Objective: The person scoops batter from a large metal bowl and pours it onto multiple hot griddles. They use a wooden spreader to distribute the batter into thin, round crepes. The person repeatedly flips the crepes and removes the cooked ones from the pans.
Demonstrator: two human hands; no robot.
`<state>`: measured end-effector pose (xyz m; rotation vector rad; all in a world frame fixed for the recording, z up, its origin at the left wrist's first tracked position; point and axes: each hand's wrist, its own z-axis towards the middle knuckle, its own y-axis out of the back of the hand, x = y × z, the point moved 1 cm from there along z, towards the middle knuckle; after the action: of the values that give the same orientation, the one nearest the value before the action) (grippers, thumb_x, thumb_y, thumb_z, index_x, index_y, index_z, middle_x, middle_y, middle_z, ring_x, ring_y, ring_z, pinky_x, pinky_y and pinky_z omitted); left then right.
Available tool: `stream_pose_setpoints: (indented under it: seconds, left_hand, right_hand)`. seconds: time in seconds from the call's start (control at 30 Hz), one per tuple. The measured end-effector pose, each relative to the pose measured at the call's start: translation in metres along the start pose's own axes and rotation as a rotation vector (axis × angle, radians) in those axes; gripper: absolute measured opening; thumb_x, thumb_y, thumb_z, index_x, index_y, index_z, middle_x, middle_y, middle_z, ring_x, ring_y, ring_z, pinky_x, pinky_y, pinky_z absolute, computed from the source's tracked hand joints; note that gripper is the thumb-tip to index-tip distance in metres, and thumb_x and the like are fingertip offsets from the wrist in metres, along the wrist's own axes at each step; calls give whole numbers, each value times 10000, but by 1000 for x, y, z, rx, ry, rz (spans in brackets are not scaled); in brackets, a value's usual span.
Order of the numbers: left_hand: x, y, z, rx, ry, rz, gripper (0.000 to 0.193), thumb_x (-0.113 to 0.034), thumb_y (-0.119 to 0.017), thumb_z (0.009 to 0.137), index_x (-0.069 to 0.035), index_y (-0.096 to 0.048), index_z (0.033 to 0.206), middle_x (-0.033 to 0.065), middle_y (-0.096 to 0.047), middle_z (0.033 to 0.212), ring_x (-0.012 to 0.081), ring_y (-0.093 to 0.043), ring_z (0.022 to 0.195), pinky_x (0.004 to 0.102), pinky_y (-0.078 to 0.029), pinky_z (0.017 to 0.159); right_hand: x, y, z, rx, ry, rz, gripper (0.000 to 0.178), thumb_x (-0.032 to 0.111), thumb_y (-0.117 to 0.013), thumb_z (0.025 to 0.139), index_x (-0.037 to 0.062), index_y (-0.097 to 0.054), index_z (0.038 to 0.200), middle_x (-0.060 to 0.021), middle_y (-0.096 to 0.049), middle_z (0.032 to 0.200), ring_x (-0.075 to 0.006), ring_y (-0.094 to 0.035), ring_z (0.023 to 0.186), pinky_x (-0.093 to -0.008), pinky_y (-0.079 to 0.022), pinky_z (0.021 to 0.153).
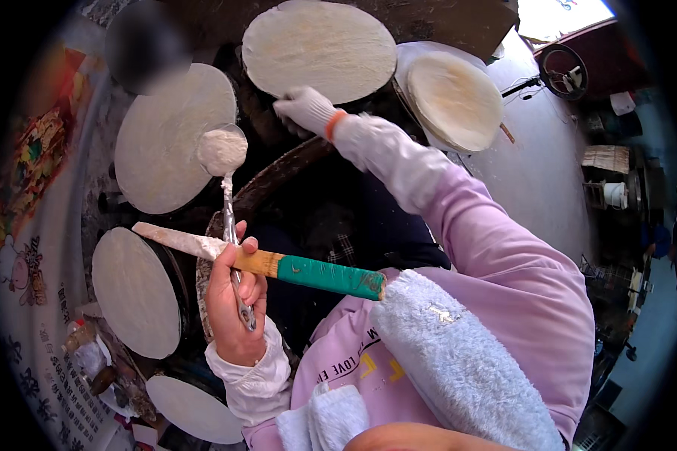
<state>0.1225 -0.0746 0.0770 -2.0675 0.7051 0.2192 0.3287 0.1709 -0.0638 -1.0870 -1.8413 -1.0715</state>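
Note:
My bare left hand (pixel 237 308) is closed round two handles at once. One belongs to a metal ladle (pixel 229 188), whose bowl is heaped with pale batter (pixel 223 152). The other is a wooden spatula (pixel 257 263) with green tape round its grip and a batter-coated blade pointing left. In a white glove with an orange cuff, my right hand (pixel 306 111) is at the near edge of the far round griddle, which is covered by a thin pale pancake (pixel 320 49). Its fingers are curled; what they hold, if anything, is hidden.
More batter-covered griddles curve down the left: an upper one (pixel 169 143), a middle one (pixel 135 293) and a lower one (pixel 195 410). A stack of pale pancakes (pixel 459 101) lies at the right on a white sheet. A curved rim (pixel 278 173) runs between me and the griddles. A printed banner (pixel 37 301) hangs far left.

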Motion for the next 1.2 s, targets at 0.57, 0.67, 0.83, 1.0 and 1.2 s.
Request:
stream_pose_setpoints:
  seconds: [0.57,0.67,0.83,1.0,1.2]
  left_hand:
    - [-29,-7,38,-58,2,16,378,-137,-446,1032,46,-424,1362,120,-624,1039,17,-444,449,141,-405,399]
    - [-22,-15,40,-22,10,33,376,-134,-440,1035,48,-415,1362,116,-606,1050,23,-448,453,146,-417,402]
    - [-6,-28,58,73,71,6,378,-123,-428,1041,59,-390,1369,130,-590,1057,34,-459,467,160,-431,401]
    - [12,-37,69,126,115,-19,392,-124,-420,1053,67,-369,1391,156,-614,1070,36,-475,475,162,-425,390]
    - [27,-65,78,71,115,9,401,-125,-403,1057,57,-349,1409,133,-610,1063,22,-418,457,139,-375,356]
  right_hand:
    - [54,-13,104,-405,362,-1048,284,268,-570,874,60,-756,930,-194,-730,963,-369,-718,860,-466,-574,733]
    - [81,44,72,-566,410,-853,337,322,-542,899,51,-738,941,-202,-715,885,-363,-701,851,-452,-560,778]
    - [85,235,17,-812,517,-554,269,284,-650,877,21,-690,844,-232,-668,786,-365,-676,743,-450,-507,689]
    - [5,392,-87,-987,511,-291,198,186,-608,936,41,-656,810,-16,-606,649,-129,-568,583,-320,-465,531]
    - [-231,416,-167,-1234,167,269,298,294,-575,976,21,-615,865,-83,-632,672,-156,-591,521,-317,-494,468]
